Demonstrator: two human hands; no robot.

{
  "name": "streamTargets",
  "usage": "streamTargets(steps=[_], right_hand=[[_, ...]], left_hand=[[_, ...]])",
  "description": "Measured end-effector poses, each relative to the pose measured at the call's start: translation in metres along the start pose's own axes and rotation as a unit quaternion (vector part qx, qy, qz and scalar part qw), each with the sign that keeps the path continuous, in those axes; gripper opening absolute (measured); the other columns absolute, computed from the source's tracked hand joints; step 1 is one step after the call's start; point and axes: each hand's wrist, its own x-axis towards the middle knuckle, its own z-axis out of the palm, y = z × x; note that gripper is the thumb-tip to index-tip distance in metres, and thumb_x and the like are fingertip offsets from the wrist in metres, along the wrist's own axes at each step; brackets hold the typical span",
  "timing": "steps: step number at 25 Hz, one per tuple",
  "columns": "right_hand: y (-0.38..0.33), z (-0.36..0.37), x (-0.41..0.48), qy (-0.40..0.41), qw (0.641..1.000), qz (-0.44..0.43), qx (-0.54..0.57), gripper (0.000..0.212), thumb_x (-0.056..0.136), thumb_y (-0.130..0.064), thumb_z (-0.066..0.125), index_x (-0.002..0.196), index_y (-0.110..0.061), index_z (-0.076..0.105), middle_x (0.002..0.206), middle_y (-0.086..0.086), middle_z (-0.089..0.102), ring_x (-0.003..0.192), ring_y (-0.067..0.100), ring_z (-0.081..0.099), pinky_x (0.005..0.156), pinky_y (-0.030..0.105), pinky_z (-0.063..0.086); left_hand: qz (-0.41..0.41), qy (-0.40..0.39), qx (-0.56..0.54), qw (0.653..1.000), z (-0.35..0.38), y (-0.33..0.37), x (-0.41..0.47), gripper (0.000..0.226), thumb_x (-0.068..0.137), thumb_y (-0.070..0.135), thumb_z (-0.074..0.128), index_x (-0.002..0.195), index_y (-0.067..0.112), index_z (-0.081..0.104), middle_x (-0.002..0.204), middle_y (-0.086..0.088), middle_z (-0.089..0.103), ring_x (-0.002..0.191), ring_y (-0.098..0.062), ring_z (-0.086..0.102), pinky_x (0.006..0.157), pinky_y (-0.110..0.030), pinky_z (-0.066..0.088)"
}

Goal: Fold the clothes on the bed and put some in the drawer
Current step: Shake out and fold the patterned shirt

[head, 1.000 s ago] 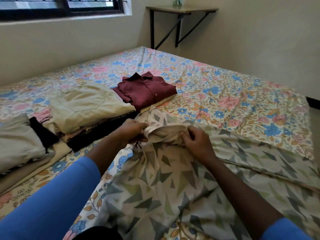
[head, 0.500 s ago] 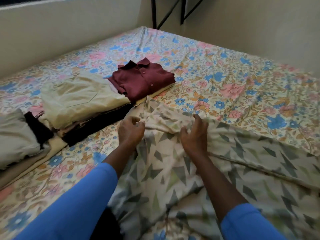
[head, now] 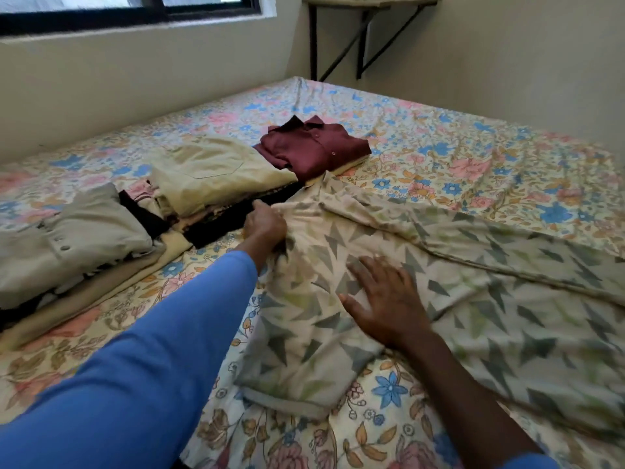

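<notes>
A cream shirt with grey-green triangles (head: 473, 282) lies spread over the floral bed (head: 473, 154), its sleeve (head: 297, 360) stretched toward me. My left hand (head: 265, 226) grips the shirt near its collar edge, fingers curled into the cloth. My right hand (head: 385, 299) lies flat with fingers spread on the shirt's chest. A folded maroon shirt (head: 314, 147) sits beyond the collar. A folded beige garment (head: 216, 174) tops a pile of dark clothes, and a folded grey garment (head: 71, 238) lies at the left.
A wall-mounted shelf on black brackets (head: 365, 32) stands past the bed's far corner. A window (head: 128, 8) runs along the left wall. The far and right parts of the bed carry only the sheet. No drawer is in view.
Both hands held the bunched collar a second ago. The shirt now lies flatter, my right hand has slid back toward me and opened flat, and my left hand stays at the collar edge.
</notes>
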Motion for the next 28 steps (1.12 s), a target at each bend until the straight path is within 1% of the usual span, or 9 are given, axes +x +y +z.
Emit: streamTargets(steps=[2, 4, 7, 11, 14, 18, 22, 25, 28], right_hand=[[-0.011, -0.011, -0.003, -0.045, 0.999, 0.012, 0.004, 0.088, 0.088, -0.077, 0.006, 0.164, -0.035, 0.020, 0.173, -0.003, 0.012, 0.160, 0.022, 0.007, 0.127, 0.051, 0.005], [-0.029, -0.030, -0.016, -0.002, 0.999, 0.003, 0.049, 0.083, 0.092, -0.074, 0.018, 0.155, -0.026, 0.043, 0.163, 0.006, 0.037, 0.150, 0.028, 0.031, 0.122, 0.052, 0.023], [-0.065, -0.046, -0.049, 0.085, 0.975, -0.173, 0.109, 0.063, 0.093, -0.074, 0.047, 0.121, -0.021, 0.065, 0.119, 0.002, 0.058, 0.109, 0.018, 0.051, 0.096, 0.041, 0.045], [-0.097, -0.027, -0.078, 0.053, 0.951, -0.304, 0.036, 0.039, 0.099, -0.054, 0.056, 0.114, -0.019, 0.064, 0.110, 0.003, 0.060, 0.098, 0.017, 0.053, 0.087, 0.036, 0.051], [-0.101, -0.026, -0.083, 0.115, 0.967, -0.157, 0.164, 0.024, 0.102, -0.036, 0.053, 0.108, -0.015, 0.062, 0.094, 0.004, 0.065, 0.080, 0.019, 0.059, 0.071, 0.043, 0.056], [-0.086, -0.035, -0.105, 0.025, 0.985, -0.154, 0.078, 0.068, 0.092, -0.077, 0.047, 0.133, -0.023, 0.054, 0.122, -0.001, 0.062, 0.110, 0.016, 0.055, 0.101, 0.035, 0.044], [-0.085, -0.024, -0.116, 0.080, 0.972, -0.217, 0.038, 0.040, 0.098, -0.038, 0.055, 0.132, -0.018, 0.065, 0.129, 0.003, 0.067, 0.119, 0.021, 0.061, 0.102, 0.044, 0.051], [-0.097, -0.028, -0.116, 0.107, 0.974, -0.173, 0.101, 0.048, 0.095, -0.037, 0.063, 0.140, -0.022, 0.059, 0.137, 0.000, 0.062, 0.129, 0.018, 0.054, 0.111, 0.039, 0.041], [-0.087, -0.030, -0.127, 0.104, 0.976, -0.121, 0.149, 0.056, 0.089, -0.038, 0.069, 0.141, -0.021, 0.054, 0.136, -0.001, 0.054, 0.129, 0.015, 0.047, 0.112, 0.034, 0.034]], left_hand=[[-0.037, -0.015, -0.037, 0.999, -0.025, -0.015, -0.010, 0.050, 0.104, 0.045, 0.054, 0.134, 0.006, 0.046, 0.134, -0.023, 0.062, 0.122, -0.043, 0.060, 0.092, -0.044, 0.048], [-0.011, -0.066, 0.024, 0.997, -0.039, -0.038, -0.049, 0.067, 0.100, 0.070, 0.044, 0.122, 0.009, 0.059, 0.125, -0.018, 0.067, 0.112, -0.039, 0.065, 0.080, -0.039, 0.048], [0.038, -0.174, 0.099, 0.979, -0.054, -0.052, -0.095, 0.066, 0.094, 0.080, 0.041, 0.092, 0.020, 0.067, 0.091, -0.003, 0.072, 0.086, -0.024, 0.069, 0.067, -0.032, 0.046], [-0.030, -0.188, -0.060, 0.980, -0.063, -0.052, -0.081, 0.036, 0.104, 0.040, 0.055, 0.098, 0.007, 0.068, 0.096, -0.012, 0.073, 0.085, -0.026, 0.071, 0.082, -0.040, 0.061], [-0.120, -0.222, -0.127, 0.959, -0.077, -0.063, -0.094, 0.016, 0.104, 0.009, 0.051, 0.096, -0.003, 0.058, 0.075, -0.015, 0.067, 0.062, -0.024, 0.062, 0.062, -0.036, 0.057], [-0.062, -0.287, -0.067, 0.954, -0.091, -0.070, -0.107, 0.027, 0.102, 0.003, 0.047, 0.120, -0.016, 0.053, 0.064, -0.018, 0.071, 0.048, -0.027, 0.064, 0.049, -0.035, 0.055], [-0.030, -0.330, -0.069, 0.941, -0.094, -0.059, -0.117, 0.089, 0.097, 0.019, 0.073, 0.157, 0.007, 0.009, 0.090, -0.022, 0.073, 0.055, -0.025, 0.070, 0.048, -0.037, 0.060], [0.006, -0.296, 0.061, 0.953, -0.095, -0.068, -0.115, 0.081, 0.094, 0.021, 0.075, 0.152, 0.006, 0.019, 0.099, -0.016, 0.069, 0.074, -0.028, 0.071, 0.065, -0.043, 0.064], [0.246, -0.124, 0.258, 0.926, -0.097, -0.062, -0.124, 0.054, 0.093, 0.043, 0.071, 0.135, 0.018, 0.048, 0.114, -0.008, 0.060, 0.102, -0.026, 0.060, 0.081, -0.039, 0.052]])
